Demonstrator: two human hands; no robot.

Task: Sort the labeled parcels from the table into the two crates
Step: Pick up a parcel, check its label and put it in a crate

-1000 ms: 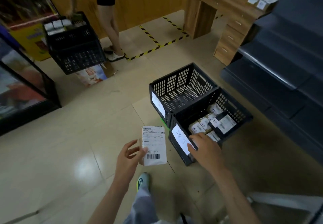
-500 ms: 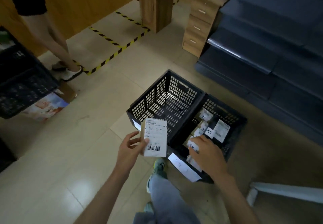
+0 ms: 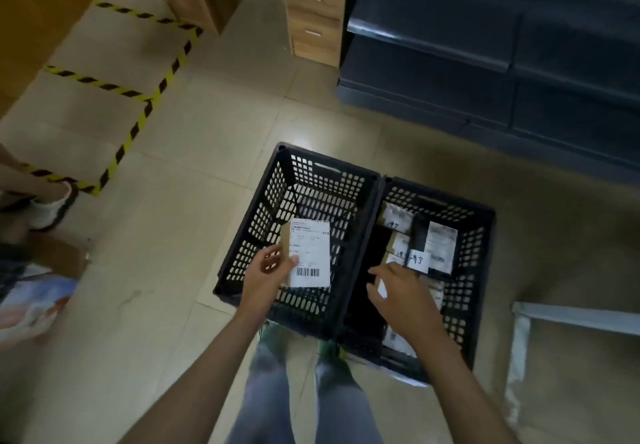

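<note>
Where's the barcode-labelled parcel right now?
Head view, centre: the parcel is held by the left hand above the left crate, just left of the right crate that holds other parcels.

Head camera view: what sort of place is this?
Likely a parcel sorting room: black perforated plastic crates, a barcode-labelled cardboard parcel in the left hand, and yellow-black hazard tape marking the tiles.

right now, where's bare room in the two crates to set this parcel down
The left crate is bare: its whole mesh floor, inside its four walls, lies free under the parcel in the left hand. The right crate is crowded with parcels; the right hand is over them.
</note>
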